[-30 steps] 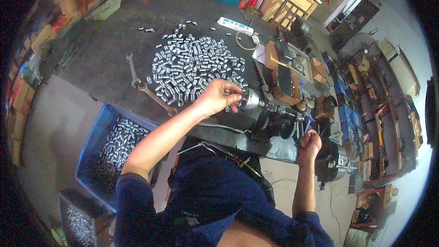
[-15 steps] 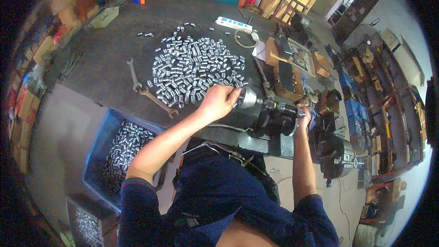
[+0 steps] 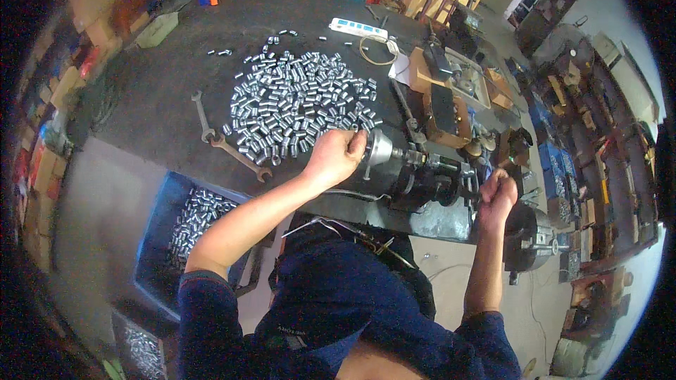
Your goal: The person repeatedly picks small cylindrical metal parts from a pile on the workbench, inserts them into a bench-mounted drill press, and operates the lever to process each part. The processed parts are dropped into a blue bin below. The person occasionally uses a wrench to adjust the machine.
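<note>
My left hand (image 3: pixel 336 156) is closed against the round metal chuck (image 3: pixel 379 149) of a small dark machine (image 3: pixel 422 172) at the bench edge; whatever it pinches is hidden by the fingers. My right hand (image 3: pixel 497 195) is fisted around a handle at the machine's right end. Just beyond my left hand lies a wide heap of several short shiny metal cylinders (image 3: pixel 299 105) on the dark bench (image 3: pixel 155 84).
Two wrenches (image 3: pixel 225 142) lie left of the heap. A blue crate (image 3: pixel 191 222) of the same cylinders stands below the bench on the left. A white power strip (image 3: pixel 358 28), wooden boxes (image 3: pixel 451 88) and cluttered shelves (image 3: pixel 598 148) sit behind and to the right.
The view has shifted slightly. My left hand stays at the chuck; my right hand has come up from lower right to the handle at the machine's end.
</note>
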Tool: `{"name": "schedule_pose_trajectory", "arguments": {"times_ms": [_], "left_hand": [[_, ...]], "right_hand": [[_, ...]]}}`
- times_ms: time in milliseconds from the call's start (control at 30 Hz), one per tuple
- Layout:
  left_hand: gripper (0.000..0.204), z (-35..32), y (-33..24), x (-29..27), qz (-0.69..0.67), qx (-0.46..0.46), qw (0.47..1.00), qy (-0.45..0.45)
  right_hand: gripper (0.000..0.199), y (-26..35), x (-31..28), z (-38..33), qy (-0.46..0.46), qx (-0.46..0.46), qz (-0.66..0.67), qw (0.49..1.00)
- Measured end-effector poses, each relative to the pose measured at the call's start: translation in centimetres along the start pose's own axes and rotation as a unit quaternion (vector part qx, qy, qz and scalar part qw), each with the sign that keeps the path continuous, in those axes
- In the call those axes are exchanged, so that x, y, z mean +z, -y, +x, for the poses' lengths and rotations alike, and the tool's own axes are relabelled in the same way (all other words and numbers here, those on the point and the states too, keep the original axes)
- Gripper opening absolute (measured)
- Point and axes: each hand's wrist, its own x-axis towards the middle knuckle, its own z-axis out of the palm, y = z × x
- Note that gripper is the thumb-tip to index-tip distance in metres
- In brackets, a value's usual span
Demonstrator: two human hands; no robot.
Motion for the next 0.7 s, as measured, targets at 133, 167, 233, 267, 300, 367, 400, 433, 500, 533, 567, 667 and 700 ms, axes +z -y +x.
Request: {"name": "schedule_pose_trajectory", "arguments": {"times_ms": [133,167,233,267,300,367,400,433,500,533,567,667,700], "left_hand": [[0.038,-0.1,-0.1,-0.3,-0.005,-0.019,1.000,0.016],[0.037,0.0,-0.1,-0.4,-0.014,-0.028,0.999,0.026],[0.037,0.0,0.0,-0.4,-0.031,-0.047,0.998,0.033],[0.037,0.1,0.0,-0.4,-0.039,-0.056,0.997,0.033],[0.037,0.1,0.1,-0.4,-0.050,-0.064,0.996,0.032],[0.038,0.0,0.2,-0.1,-0.069,-0.077,0.994,0.033],[0.038,0.1,0.2,-0.1,-0.079,-0.082,0.993,0.032],[0.038,0.0,0.0,-0.3,-0.038,-0.049,0.998,0.030],[0.038,0.3,0.1,-0.2,-0.054,-0.066,0.996,0.033],[0.037,0.4,0.2,-0.1,-0.062,-0.076,0.995,0.035],[0.037,0.2,0.4,0.1,-0.046,-0.056,0.997,0.026],[0.038,0.0,0.4,0.0,-0.052,-0.038,0.998,0.027],[0.037,-0.1,0.4,0.0,-0.043,-0.033,0.998,0.028]], "right_hand": [[0.018,0.1,1.4,1.8,-0.046,-0.019,0.003,0.999],[0.018,0.1,1.4,1.9,-0.051,-0.017,0.000,0.999],[0.018,0.2,2.0,1.3,-0.061,-0.042,-0.015,0.997],[0.018,0.1,2.3,0.9,-0.065,-0.055,-0.021,0.996],[0.019,0.1,2.3,0.4,-0.059,-0.065,-0.006,0.996],[0.020,-0.3,1.9,-0.8,-0.045,-0.084,0.025,0.995],[0.022,-0.3,1.2,-1.5,-0.043,-0.052,0.026,0.997],[0.022,-0.5,1.0,-2.3,-0.060,-0.046,0.005,0.997],[0.022,-1.0,0.5,-3.1,-0.071,-0.028,-0.011,0.997],[0.022,-1.2,0.2,-3.2,-0.065,-0.015,-0.006,0.998],[0.023,-1.3,0.1,-3.2,-0.070,-0.014,0.000,0.997],[0.024,-0.5,0.9,-2.3,-0.070,-0.019,0.001,0.997],[0.025,-0.3,0.8,-1.5,-0.032,-0.038,0.021,0.999]]}}
